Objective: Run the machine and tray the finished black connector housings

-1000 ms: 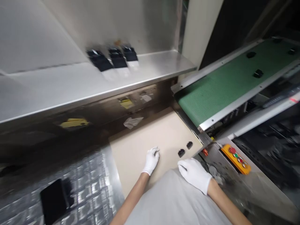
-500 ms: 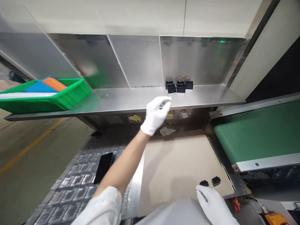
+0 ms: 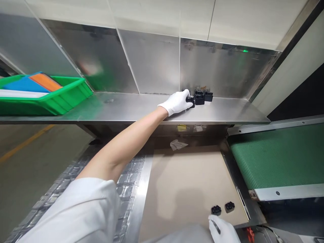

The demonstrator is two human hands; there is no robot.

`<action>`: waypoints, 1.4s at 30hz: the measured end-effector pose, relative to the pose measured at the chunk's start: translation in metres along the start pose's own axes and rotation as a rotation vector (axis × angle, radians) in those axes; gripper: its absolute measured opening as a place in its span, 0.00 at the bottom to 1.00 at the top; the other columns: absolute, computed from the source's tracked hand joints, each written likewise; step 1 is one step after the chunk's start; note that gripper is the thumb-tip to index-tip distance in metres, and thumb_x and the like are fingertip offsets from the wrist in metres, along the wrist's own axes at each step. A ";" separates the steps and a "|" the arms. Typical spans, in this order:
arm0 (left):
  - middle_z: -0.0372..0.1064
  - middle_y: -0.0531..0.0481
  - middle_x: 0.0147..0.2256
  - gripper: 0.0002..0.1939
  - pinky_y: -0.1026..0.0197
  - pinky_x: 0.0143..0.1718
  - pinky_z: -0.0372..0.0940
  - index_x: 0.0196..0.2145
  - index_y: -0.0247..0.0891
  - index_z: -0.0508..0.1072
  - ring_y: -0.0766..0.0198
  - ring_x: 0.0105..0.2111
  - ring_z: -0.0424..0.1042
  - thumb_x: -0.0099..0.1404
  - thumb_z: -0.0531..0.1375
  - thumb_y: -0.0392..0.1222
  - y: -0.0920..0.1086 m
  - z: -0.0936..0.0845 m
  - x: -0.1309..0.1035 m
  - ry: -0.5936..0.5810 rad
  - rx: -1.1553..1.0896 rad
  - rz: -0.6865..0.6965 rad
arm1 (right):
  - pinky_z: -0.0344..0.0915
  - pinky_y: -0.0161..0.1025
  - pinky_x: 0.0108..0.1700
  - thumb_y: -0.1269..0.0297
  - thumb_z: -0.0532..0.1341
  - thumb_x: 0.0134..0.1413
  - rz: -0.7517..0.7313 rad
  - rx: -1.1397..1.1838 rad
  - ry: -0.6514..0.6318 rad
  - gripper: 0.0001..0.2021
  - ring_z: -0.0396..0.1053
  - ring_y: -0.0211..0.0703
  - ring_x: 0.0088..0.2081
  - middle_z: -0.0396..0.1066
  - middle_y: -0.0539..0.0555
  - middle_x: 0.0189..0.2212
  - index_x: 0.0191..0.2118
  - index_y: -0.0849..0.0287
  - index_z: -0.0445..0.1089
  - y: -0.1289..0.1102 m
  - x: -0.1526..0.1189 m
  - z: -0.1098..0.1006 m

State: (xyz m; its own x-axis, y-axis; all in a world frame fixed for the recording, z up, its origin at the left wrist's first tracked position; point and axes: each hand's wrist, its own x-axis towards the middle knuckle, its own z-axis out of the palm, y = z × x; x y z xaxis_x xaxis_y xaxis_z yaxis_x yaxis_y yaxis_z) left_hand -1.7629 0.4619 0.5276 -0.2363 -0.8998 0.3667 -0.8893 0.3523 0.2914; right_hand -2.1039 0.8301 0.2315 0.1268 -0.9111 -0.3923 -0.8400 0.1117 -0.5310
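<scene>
Toward two o'clock, the left hand point(image 3: 178, 103) hides part of a black block point(image 3: 191, 103). The bottom edge crops the right hand point(image 3: 224, 231) at five; side edges cut off the green bin point(image 3: 72, 97) at nine and conveyor point(image 3: 278, 153) at three.

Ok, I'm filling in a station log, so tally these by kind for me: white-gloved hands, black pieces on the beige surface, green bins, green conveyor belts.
White-gloved hands: 2
Black pieces on the beige surface: 2
Green bin: 1
Green conveyor belt: 1
Total: 6
</scene>
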 end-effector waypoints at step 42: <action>0.74 0.54 0.49 0.36 0.55 0.47 0.76 0.55 0.60 0.68 0.59 0.43 0.80 0.53 0.78 0.57 0.129 0.054 -0.294 0.170 -2.191 -0.469 | 0.73 0.47 0.58 0.58 0.52 0.67 -0.257 -0.066 -0.159 0.22 0.79 0.53 0.53 0.81 0.61 0.51 0.50 0.59 0.81 -0.080 0.013 -0.049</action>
State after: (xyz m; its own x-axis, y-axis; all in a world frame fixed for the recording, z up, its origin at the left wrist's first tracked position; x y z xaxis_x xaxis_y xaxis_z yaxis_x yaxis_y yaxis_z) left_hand -1.8294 0.7580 0.4093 -0.0725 -0.9973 0.0144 0.8460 -0.0539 0.5304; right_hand -2.0609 0.7896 0.3053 0.4160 -0.8323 -0.3664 -0.8013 -0.1450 -0.5804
